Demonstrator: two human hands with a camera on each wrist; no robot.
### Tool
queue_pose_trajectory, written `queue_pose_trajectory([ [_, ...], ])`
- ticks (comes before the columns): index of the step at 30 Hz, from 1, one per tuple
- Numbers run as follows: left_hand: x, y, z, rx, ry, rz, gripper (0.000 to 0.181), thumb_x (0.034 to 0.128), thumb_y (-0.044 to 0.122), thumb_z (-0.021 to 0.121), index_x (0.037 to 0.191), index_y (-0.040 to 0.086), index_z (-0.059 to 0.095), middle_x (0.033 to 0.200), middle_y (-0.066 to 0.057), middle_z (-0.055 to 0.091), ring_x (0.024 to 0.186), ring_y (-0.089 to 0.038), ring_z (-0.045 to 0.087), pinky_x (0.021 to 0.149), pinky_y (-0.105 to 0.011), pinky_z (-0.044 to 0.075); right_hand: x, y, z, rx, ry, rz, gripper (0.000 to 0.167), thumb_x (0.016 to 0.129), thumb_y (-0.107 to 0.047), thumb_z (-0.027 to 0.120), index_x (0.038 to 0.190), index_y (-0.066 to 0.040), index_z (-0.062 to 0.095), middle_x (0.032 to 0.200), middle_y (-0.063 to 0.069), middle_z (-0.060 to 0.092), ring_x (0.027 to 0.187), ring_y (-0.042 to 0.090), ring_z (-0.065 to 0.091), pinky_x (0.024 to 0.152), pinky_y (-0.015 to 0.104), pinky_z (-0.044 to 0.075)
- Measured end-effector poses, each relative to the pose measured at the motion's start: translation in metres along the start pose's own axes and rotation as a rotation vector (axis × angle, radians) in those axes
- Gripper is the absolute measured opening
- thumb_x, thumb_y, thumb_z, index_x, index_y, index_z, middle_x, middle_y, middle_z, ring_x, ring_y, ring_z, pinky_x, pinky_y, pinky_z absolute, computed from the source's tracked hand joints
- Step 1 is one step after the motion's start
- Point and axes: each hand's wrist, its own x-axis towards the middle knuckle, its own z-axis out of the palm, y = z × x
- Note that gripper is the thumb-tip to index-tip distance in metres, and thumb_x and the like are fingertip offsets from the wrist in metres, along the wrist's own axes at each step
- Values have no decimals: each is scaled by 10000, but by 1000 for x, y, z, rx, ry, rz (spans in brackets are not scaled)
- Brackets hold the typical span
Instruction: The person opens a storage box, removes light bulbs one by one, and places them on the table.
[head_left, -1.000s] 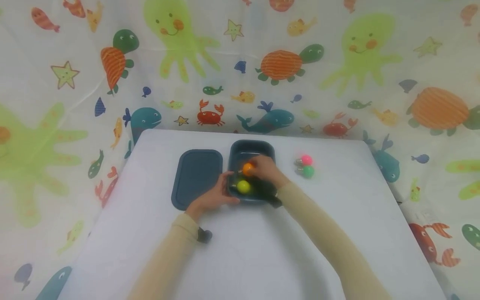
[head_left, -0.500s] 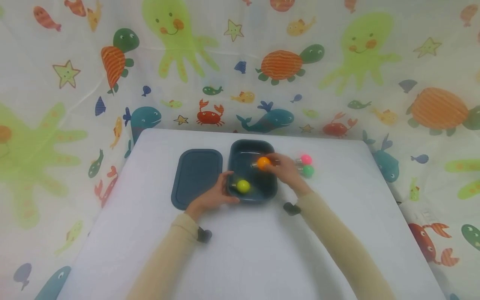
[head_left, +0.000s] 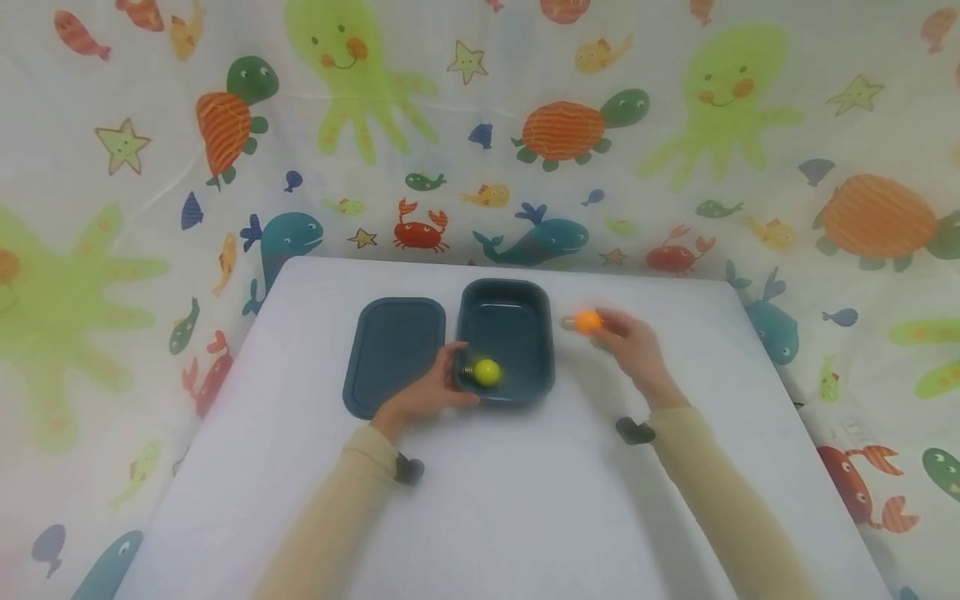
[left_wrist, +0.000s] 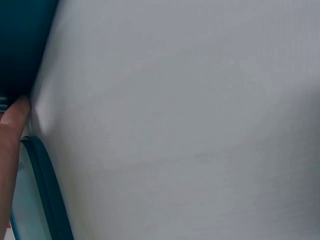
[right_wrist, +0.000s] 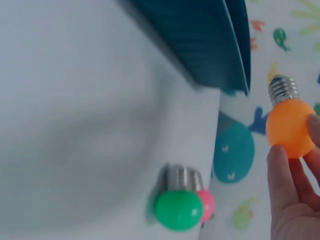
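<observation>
Between its thumb and fingers, the right hand [head_left: 636, 350] pinches an orange bulb [head_left: 588, 322] by its round end, with the metal base pointing left. It is off the right side of the dark teal container [head_left: 543, 358] and raised above the table. Inside the container, near its front left, lies a yellow bulb [head_left: 487, 372]. The left hand [head_left: 423, 394] holds the container's front left corner, fingers at the left wall and thumb by the front. In the right wrist view, a green bulb [right_wrist: 178, 210] and a pink bulb [right_wrist: 206, 204] lie side by side; the right hand mostly hides them in the head view.
A flat dark teal lid [head_left: 393, 350] lies left of the container, close to the left hand. The white table [head_left: 495, 500] ends at a patterned curtain [head_left: 450, 125] behind and at both sides.
The right hand has carried the orange bulb rightward, from over the container to beyond its right wall. The left hand, container and yellow bulb have stayed in place.
</observation>
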Motion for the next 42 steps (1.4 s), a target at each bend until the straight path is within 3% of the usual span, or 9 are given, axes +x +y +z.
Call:
queue_pose_trajectory([
  [8, 1, -2, -1, 10, 2, -1, 986, 807, 214, 813, 1487, 332, 110, 1630, -121, 43, 1408, -310, 310, 1144, -460, 274, -3, 24, -36, -37, 54, 55, 582, 962, -374, 614, 1451, -98, 458, 1498, 118, 433, 1329, 338, 443, 1086, 541, 344],
  [17, 3, -4, -1, 19, 0, 10, 989, 806, 215, 815, 1489, 331, 109, 1626, -140, 51, 1435, -316, 261, 1149, -462, 261, -10, 48, -48, -118, -29, 169, 575, 960, -387, 614, 1420, -71, 479, 1478, 156, 438, 1316, 378, 424, 1072, 564, 352],
  [27, 2, -3, 0, 27, 12, -2, 999, 791, 244, 828, 1483, 347, 115, 1613, -138, 110, 1377, -306, 358, 1132, -459, 300, -11, 71, -46, -189, -89, 155, 568, 932, -368, 662, 1349, -6, 528, 1383, 227, 518, 1265, 408, 477, 1040, 553, 390],
  [34, 2, -2, 0, 24, 3, 0, 992, 809, 215, 812, 1493, 318, 102, 1617, -157, 77, 1393, -330, 330, 1138, -476, 284, -12, 77, -41, -199, -89, 105, 519, 942, -281, 660, 1319, 53, 537, 1347, 269, 534, 1236, 427, 501, 1030, 546, 399],
  [42, 1, -2, 0, 14, 2, -3, 987, 814, 195, 806, 1497, 313, 104, 1617, -161, 80, 1403, -344, 311, 1139, -488, 275, -12, 76, -38, -219, -101, 113, 502, 937, -268, 665, 1307, 51, 548, 1339, 263, 539, 1221, 421, 503, 1024, 541, 405],
])
